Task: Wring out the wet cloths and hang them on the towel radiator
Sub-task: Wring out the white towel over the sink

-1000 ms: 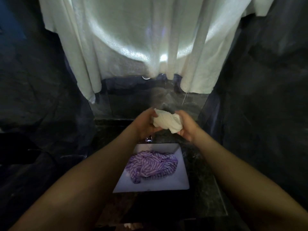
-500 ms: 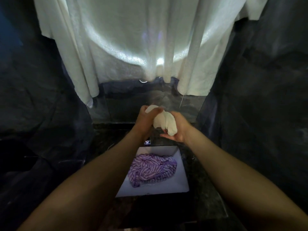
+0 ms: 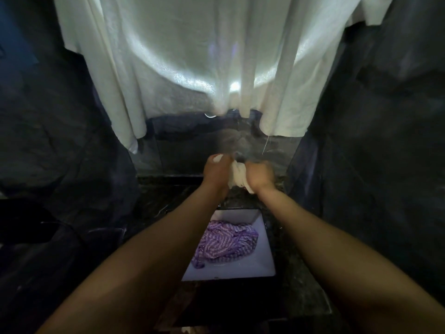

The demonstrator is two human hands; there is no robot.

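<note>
left hand (image 3: 216,173) and right hand (image 3: 258,175) each clenched on an end of the white cloth (image 3: 238,175), twisted beyond the sink (image 3: 266,237) holding the purple cloth (image 3: 226,244); likely fault: water missing the sink.

White square basin (image 3: 240,272) set in a dark stone counter (image 3: 301,285), large white hanging fabric (image 3: 192,56) beyond.

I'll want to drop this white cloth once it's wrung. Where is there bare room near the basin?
Bare basin floor shows right of and in front of the purple striped cloth; the dark counter right of the basin is bare too. Crowded: the basin's left, under that cloth and the left forearm. The left hand and right hand grip the white cloth.
</note>
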